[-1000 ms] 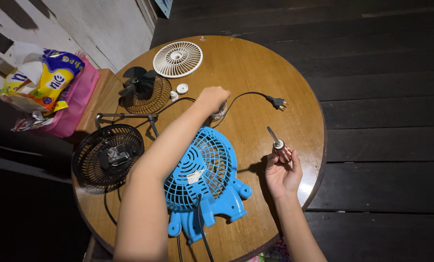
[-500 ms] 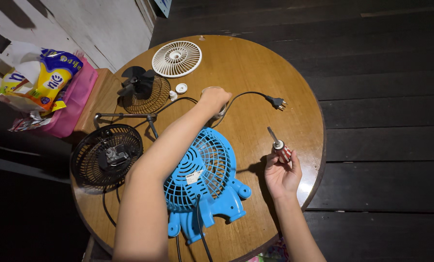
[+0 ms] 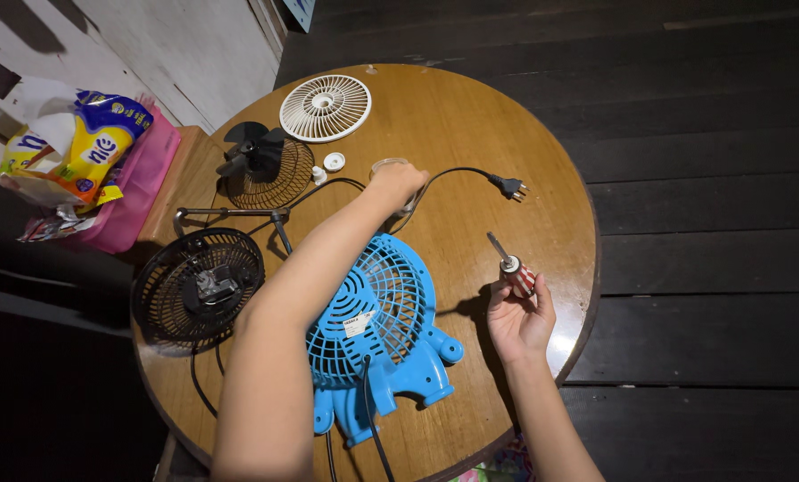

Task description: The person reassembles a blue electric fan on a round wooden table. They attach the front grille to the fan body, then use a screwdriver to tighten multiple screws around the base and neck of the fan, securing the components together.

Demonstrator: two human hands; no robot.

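My left hand (image 3: pixel 396 184) reaches across the round wooden table (image 3: pixel 471 125) and rests on a small clear round container (image 3: pixel 388 165), fingers curled over it. My right hand (image 3: pixel 517 321) holds a short screwdriver (image 3: pixel 512 266) with a red and white striped handle, its tip pointing up and left. A blue fan housing (image 3: pixel 377 330) with its grille lies face down between my arms, its black cord trailing toward me.
A black fan grille with a motor (image 3: pixel 198 287) lies at the table's left edge. Behind it are a black blade on a wire grille (image 3: pixel 261 161), a white grille (image 3: pixel 325 108), two small white caps (image 3: pixel 332 162) and a black plug (image 3: pixel 509 187). A pink box with bags (image 3: pixel 105 170) stands left.
My left hand has shifted slightly over the clear container. The screwdriver in my right hand has tilted a little to the left.
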